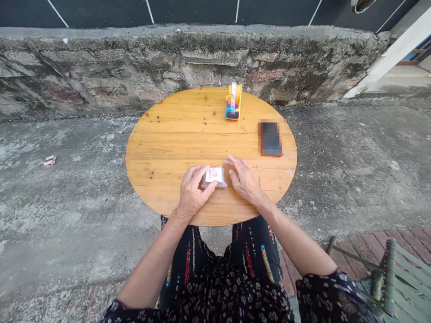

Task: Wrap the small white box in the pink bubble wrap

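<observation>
A small white packet with pink print [214, 174], in a clear plastic wrapper, lies on the round wooden table [188, 148] near its front edge. My left hand [193, 190] holds the packet from its left side, with the thumb at the near edge and the fingers at the far edge. To the right of the packet, my right hand [245, 180] hovers over or rests on the tabletop with its fingers apart. Nothing is in it, and a small gap separates it from the wrapper.
A yellow and blue tape dispenser [233, 102] stands at the table's back edge. A dark, blurred-out flat object [270, 138] lies at the right. Behind the table runs a stone wall [141, 74]. A green slatted chair [400, 278] stands at the lower right.
</observation>
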The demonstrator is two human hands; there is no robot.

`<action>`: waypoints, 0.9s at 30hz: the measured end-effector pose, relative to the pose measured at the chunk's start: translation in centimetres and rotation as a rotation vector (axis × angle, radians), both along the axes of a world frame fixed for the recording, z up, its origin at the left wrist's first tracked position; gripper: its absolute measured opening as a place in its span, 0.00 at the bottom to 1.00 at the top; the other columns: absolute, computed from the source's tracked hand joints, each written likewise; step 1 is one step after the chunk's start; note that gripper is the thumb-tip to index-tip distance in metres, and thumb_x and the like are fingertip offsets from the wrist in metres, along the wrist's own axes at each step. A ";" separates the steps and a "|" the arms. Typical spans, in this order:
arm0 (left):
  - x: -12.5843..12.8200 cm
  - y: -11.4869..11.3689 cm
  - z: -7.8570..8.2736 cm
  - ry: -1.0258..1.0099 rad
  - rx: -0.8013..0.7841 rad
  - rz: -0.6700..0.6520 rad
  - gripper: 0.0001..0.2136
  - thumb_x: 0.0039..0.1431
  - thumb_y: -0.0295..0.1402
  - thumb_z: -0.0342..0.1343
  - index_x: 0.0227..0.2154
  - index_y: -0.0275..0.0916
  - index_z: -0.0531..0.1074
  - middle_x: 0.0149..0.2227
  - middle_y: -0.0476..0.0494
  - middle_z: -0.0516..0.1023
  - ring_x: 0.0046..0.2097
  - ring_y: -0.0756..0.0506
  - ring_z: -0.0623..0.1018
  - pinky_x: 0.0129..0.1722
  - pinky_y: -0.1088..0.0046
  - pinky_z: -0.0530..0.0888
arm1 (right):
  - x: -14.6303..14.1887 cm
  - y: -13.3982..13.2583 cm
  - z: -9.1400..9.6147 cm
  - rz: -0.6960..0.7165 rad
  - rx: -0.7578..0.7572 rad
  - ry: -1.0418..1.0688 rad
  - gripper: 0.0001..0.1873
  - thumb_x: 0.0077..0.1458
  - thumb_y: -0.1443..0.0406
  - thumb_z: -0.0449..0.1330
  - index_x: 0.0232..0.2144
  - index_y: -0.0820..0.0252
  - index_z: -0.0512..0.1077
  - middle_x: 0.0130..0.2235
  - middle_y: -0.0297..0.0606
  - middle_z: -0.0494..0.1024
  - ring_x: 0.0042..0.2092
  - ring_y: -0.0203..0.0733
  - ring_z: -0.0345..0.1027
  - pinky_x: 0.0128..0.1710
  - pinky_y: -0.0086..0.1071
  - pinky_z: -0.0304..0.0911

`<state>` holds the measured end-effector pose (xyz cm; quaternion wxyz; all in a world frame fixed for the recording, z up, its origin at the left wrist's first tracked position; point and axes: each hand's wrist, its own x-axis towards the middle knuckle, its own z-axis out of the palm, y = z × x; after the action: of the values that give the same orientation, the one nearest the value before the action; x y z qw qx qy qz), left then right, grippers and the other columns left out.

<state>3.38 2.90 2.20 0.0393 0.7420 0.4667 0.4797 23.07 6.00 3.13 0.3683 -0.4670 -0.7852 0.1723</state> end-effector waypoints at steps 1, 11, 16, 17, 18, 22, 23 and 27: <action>0.0 0.0 0.0 -0.001 -0.004 0.000 0.20 0.58 0.34 0.61 0.52 0.39 0.69 0.46 0.39 0.73 0.48 0.42 0.75 0.49 0.61 0.75 | -0.2 0.2 0.0 0.022 -0.020 0.009 0.29 0.56 0.74 0.49 0.60 0.56 0.60 0.50 0.40 0.78 0.57 0.51 0.63 0.58 0.51 0.56; 0.1 0.1 -0.5 -0.039 -0.089 -0.013 0.23 0.57 0.36 0.61 0.55 0.40 0.65 0.49 0.39 0.73 0.50 0.41 0.75 0.51 0.59 0.74 | -0.8 0.1 -0.2 0.054 -0.037 0.086 0.26 0.55 0.72 0.51 0.56 0.55 0.65 0.44 0.39 0.79 0.49 0.50 0.67 0.52 0.48 0.59; 0.1 0.0 -0.2 -0.064 -0.117 0.002 0.23 0.57 0.35 0.61 0.54 0.40 0.65 0.48 0.39 0.74 0.50 0.41 0.75 0.51 0.59 0.74 | -0.7 -0.6 0.6 0.028 0.065 0.149 0.24 0.58 0.73 0.50 0.54 0.52 0.66 0.48 0.37 0.78 0.55 0.47 0.65 0.57 0.48 0.59; 0.1 0.0 -0.2 -0.064 -0.121 0.002 0.23 0.57 0.35 0.61 0.55 0.40 0.65 0.48 0.39 0.74 0.50 0.41 0.75 0.51 0.59 0.74 | -0.7 -0.8 0.9 0.028 0.070 0.156 0.23 0.58 0.72 0.50 0.54 0.51 0.66 0.49 0.37 0.78 0.55 0.47 0.65 0.57 0.49 0.59; 0.1 0.0 -0.2 -0.063 -0.121 0.001 0.24 0.57 0.36 0.61 0.55 0.40 0.65 0.49 0.39 0.74 0.50 0.41 0.75 0.51 0.59 0.74 | -0.7 -1.0 1.2 0.032 0.070 0.158 0.22 0.60 0.72 0.50 0.54 0.50 0.66 0.49 0.36 0.78 0.56 0.46 0.65 0.58 0.49 0.59; 0.0 0.0 -0.1 -0.050 -0.097 0.004 0.24 0.57 0.35 0.61 0.56 0.40 0.65 0.48 0.39 0.75 0.50 0.41 0.75 0.51 0.60 0.73 | -1.4 -1.2 1.9 0.077 0.069 0.144 0.18 0.63 0.68 0.49 0.53 0.50 0.67 0.49 0.37 0.78 0.57 0.46 0.64 0.58 0.50 0.58; 0.0 0.0 -0.1 -0.047 -0.093 0.002 0.24 0.57 0.35 0.61 0.56 0.40 0.65 0.48 0.39 0.75 0.50 0.41 0.74 0.51 0.60 0.73 | -1.6 -1.2 2.0 0.090 0.071 0.133 0.18 0.64 0.67 0.48 0.54 0.50 0.67 0.49 0.37 0.78 0.58 0.47 0.63 0.58 0.50 0.58; 0.0 0.0 -0.1 -0.047 -0.104 -0.008 0.23 0.57 0.35 0.61 0.56 0.39 0.65 0.48 0.38 0.74 0.50 0.40 0.74 0.51 0.60 0.73 | -2.2 -0.9 2.0 0.118 0.100 0.092 0.18 0.65 0.67 0.47 0.55 0.51 0.67 0.46 0.36 0.80 0.59 0.47 0.62 0.58 0.50 0.56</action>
<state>3.37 2.85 2.15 0.0909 0.7292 0.4870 0.4720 20.83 5.12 5.16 0.4161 -0.3923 -0.8013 0.1755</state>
